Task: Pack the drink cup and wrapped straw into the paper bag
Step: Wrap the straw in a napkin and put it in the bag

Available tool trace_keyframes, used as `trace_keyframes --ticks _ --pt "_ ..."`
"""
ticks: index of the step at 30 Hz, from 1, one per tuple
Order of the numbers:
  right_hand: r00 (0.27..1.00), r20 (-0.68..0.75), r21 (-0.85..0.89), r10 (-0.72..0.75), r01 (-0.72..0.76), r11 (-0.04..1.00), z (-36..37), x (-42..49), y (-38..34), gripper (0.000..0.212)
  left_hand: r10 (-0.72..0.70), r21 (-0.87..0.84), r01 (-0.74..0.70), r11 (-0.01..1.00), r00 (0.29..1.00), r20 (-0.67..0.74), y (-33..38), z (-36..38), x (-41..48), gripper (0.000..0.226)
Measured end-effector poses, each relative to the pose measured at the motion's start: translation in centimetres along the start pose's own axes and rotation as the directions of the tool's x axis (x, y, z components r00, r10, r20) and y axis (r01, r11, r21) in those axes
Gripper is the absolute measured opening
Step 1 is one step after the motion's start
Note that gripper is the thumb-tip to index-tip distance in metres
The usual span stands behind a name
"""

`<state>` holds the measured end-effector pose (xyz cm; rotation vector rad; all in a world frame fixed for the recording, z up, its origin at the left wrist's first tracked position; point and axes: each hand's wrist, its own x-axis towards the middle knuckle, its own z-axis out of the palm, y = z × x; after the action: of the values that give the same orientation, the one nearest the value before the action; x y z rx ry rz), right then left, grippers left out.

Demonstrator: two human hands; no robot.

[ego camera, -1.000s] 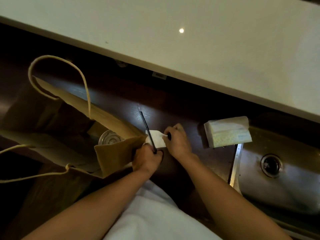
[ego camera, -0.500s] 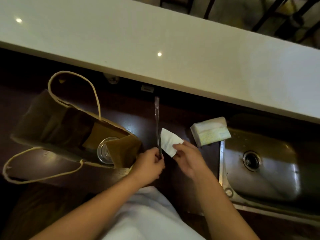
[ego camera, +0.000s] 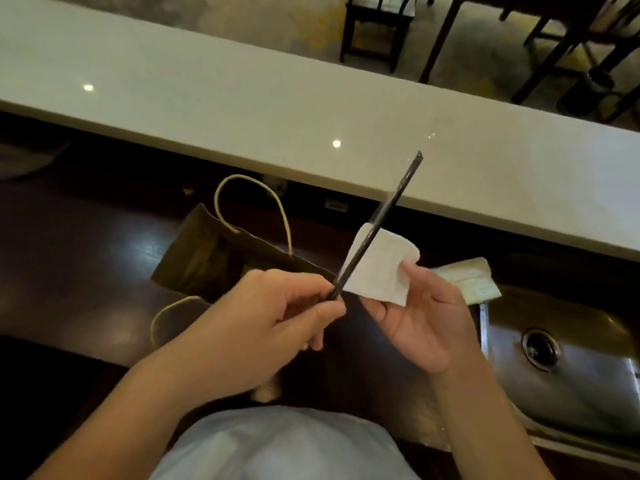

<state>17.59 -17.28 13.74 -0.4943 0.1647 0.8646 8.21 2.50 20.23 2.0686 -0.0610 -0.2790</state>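
The left hand (ego camera: 277, 317) pinches the low end of the dark straw (ego camera: 379, 223) with its fingers together, and the straw points up and away. The right hand (ego camera: 420, 323) holds a white napkin (ego camera: 381, 268) at one corner, fingers closed on it, the napkin touching the straw. To wrap well, I think the napkin should roll tight around the straw before it goes into the paper bag (ego camera: 204, 251) behind the left hand. The drink cup is hidden. The dark surface (ego camera: 86, 271) has a steel sink (ego camera: 571, 368) at right; beyond the pale counter (ego camera: 242, 98) stand chairs (ego camera: 374, 26).

dark straw (ego camera: 381, 220), white napkin (ego camera: 377, 268), brown bag (ego camera: 207, 254)
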Motion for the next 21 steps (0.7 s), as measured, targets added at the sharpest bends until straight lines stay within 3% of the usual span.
trace_keyframes --ticks 5,8,9,11,13,14,17,21 --pt "0.995 0.099 -0.068 0.017 -0.010 0.998 4.5 1.7 2.5 0.030 -0.001 -0.026 -0.001 1.000 0.997 -0.074 -3.1 -6.2 -1.9 0.022" --pt "0.999 -0.006 -0.398 -0.050 0.044 0.916 6.3 2.4 4.3 0.021 -0.016 -0.051 0.012 0.999 0.997 -0.071 -5.4 -9.1 -2.6 0.021" --pt "0.991 -0.023 -0.590 -0.131 0.092 0.802 6.9 2.5 4.7 0.018 -0.031 -0.059 0.027 0.998 0.996 -0.079 -6.2 -9.9 -2.8 0.020" --pt "0.951 0.058 -0.912 -0.305 0.174 0.371 8.1 2.8 5.2 0.018 -0.043 0.003 0.043 0.999 0.994 -0.099 -7.3 -11.2 -2.8 0.020" --pt "0.928 0.187 -0.979 -0.323 0.150 -0.136 9.1 3.4 5.6 0.023 -0.020 0.135 0.033 0.990 0.995 -0.097 -8.0 -12.0 -2.2 0.024" --pt "0.944 0.179 -0.944 -0.276 0.085 -0.319 9.6 4.1 5.9 0.024 -0.001 0.183 0.018 0.983 0.996 -0.089 -8.1 -12.3 -1.7 0.026" --pt "0.975 -0.162 -0.792 -0.151 -0.220 -0.570 10.0 6.5 7.1 0.016 0.062 0.268 -0.051 0.962 0.997 -0.034 -8.6 -12.8 0.0 0.026" --pt "0.965 -0.261 -0.570 -0.005 -0.158 -0.806 8.8 9.6 8.0 0.012 0.097 0.356 -0.133 0.925 0.988 0.117 -8.8 -13.0 2.0 0.019"
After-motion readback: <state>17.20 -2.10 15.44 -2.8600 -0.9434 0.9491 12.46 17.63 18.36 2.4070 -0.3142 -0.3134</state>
